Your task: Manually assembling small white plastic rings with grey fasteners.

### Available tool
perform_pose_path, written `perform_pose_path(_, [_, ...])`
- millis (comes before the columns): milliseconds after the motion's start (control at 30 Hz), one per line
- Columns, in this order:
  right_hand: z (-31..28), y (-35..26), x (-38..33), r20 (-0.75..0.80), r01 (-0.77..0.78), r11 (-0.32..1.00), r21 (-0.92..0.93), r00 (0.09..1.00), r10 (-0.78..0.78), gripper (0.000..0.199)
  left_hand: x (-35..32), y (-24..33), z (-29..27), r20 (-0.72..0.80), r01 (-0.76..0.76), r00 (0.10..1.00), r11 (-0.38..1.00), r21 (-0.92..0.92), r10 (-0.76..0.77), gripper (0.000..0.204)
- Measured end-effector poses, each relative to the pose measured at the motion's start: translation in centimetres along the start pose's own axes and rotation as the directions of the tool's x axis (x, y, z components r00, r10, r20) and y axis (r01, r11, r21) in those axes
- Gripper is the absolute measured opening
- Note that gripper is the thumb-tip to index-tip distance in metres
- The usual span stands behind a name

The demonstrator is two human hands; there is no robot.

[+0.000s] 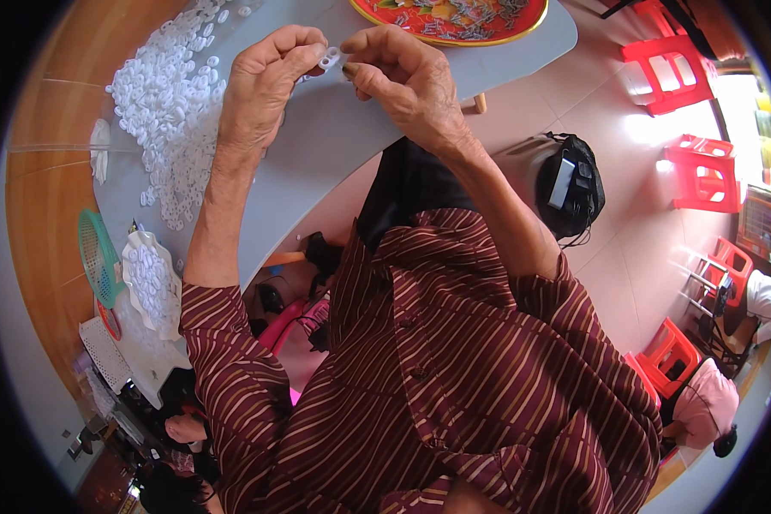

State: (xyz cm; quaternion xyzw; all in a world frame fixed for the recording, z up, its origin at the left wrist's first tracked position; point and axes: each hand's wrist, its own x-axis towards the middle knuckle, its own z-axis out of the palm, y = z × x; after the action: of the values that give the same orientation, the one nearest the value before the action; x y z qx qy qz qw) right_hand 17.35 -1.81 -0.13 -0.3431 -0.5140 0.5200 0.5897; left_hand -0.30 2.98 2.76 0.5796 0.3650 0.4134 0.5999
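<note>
Above the grey desk point(351, 146), the left hand point(265, 86) and right hand point(403, 77) meet, their fingers point(304, 53) pinching a small white plastic piece point(330, 59) between them. Just left lies a heap of white rings point(167, 111); beyond the hands sits a red tray point(531, 21) of small metal parts.

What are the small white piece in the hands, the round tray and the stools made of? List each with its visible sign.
Small white piece, pinched by left hand and right hand: probably moulded plastic, matte, uniformly white with holes.
Round tray: glossy with a gold rim, painted metal or plastic; cannot tell which.
Red stools: likely moulded plastic, shiny and uniformly coloured.
</note>
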Motion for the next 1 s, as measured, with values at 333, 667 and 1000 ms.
perform_pose_path(333, [0.1, 0.0, -0.2, -0.045, 0.02, 1.0, 0.017, 0.999, -0.019, 0.02, 0.4, 1.0, 0.9, 0.02, -0.048, 0.999, 0.966, 0.253, 0.045, 0.014])
perform_pose_path(667, [0.3, -0.1, -0.1, -0.09, 0.043, 0.999, 0.007, 0.995, -0.043, 0.019, 0.2, 1.3, 1.8, 0.076, -0.222, 0.974, 0.828, 0.515, 0.215, 0.012])
perform_pose_path(1000, [0.3, 0.0, 0.0, -0.076, 0.021, 0.999, 0.034, 0.997, -0.019, 0.02, -1.7, -0.1, 2.7, -0.043, -0.129, 0.98, 0.793, 0.596, 0.192, 0.028])
